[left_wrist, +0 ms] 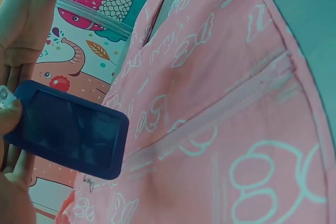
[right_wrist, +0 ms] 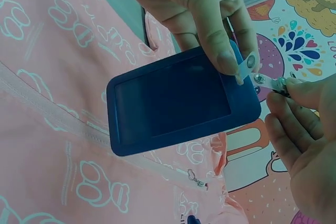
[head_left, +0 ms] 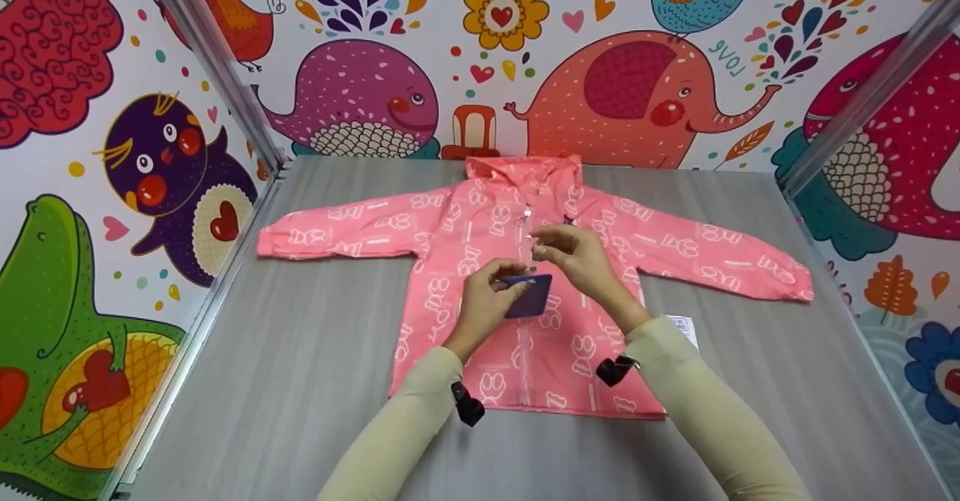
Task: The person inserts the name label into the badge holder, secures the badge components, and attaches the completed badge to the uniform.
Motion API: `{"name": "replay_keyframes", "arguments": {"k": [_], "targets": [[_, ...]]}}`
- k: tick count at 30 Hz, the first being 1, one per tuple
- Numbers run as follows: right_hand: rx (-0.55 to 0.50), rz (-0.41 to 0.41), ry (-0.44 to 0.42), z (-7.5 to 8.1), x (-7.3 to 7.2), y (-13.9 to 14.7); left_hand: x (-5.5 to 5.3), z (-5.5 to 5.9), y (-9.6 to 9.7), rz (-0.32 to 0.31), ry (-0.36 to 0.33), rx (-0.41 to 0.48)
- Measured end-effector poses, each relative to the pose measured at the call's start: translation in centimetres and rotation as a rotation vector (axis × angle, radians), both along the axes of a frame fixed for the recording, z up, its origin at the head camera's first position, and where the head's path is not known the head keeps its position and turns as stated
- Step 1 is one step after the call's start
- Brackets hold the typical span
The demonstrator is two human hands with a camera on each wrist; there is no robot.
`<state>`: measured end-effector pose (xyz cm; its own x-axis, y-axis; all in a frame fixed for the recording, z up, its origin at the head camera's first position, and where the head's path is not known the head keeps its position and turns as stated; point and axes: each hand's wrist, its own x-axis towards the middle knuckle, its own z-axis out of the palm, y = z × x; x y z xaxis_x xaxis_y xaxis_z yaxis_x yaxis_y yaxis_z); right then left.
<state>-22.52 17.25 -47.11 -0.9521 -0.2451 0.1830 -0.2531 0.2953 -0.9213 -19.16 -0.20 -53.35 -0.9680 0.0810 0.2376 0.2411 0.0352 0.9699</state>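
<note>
A dark blue badge holder (head_left: 532, 298) with a see-through window (right_wrist: 173, 98) is tilted above a pink jacket (head_left: 435, 313). My left hand (head_left: 484, 298) pinches its slotted end, thumb on the front. At that end a clear strap (right_wrist: 266, 81) with metal snap parts shows; its two ends look unfastened in the right wrist view. My right hand (right_wrist: 310, 135) pinches the strap's far end at a small metal piece (right_wrist: 281, 85), mostly hidden by the fingers. The jacket lies front up with both sleeves spread, white animal outlines printed on it and its front zipper (head_left: 525, 366) closed.
A white printed tag (head_left: 681, 330) lies by the jacket's right side, partly under the right sleeve. A small dark item (head_left: 570, 220) shows on the jacket's chest. Cartoon-printed panels (head_left: 480, 73) with metal posts (head_left: 217, 58) surround the grey wood-look table (head_left: 300, 336).
</note>
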Motion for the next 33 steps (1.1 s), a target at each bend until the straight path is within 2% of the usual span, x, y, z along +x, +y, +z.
{"name": "replay_keyframes", "arguments": {"k": [4,7,11,14,21,27,33], "targets": [[0.001,0.011,-0.002,1.4,0.8,-0.2,0.2,0.2,-0.2,0.009,-0.013,-0.012],[-0.009,0.025,0.002,2.5,1.4,-0.5,0.8,1.2,-0.4,0.032,-0.017,-0.023],[-0.033,0.031,0.011,2.8,1.6,-0.5,1.6,2.7,-0.7,0.073,-0.012,-0.048],[-0.031,0.026,0.008,2.8,1.5,-0.5,1.8,2.9,-0.7,0.085,-0.007,-0.066],[0.028,0.036,0.061,0.0,-0.1,0.0,2.0,3.1,-0.8,0.098,0.0,-0.084],[0.082,0.032,0.123,-0.1,0.1,0.0,2.2,3.0,-0.7,0.104,0.022,-0.071],[0.135,0.031,0.202,-0.2,0.3,-0.1,2.4,3.2,-0.8,0.077,0.042,-0.089]]}}
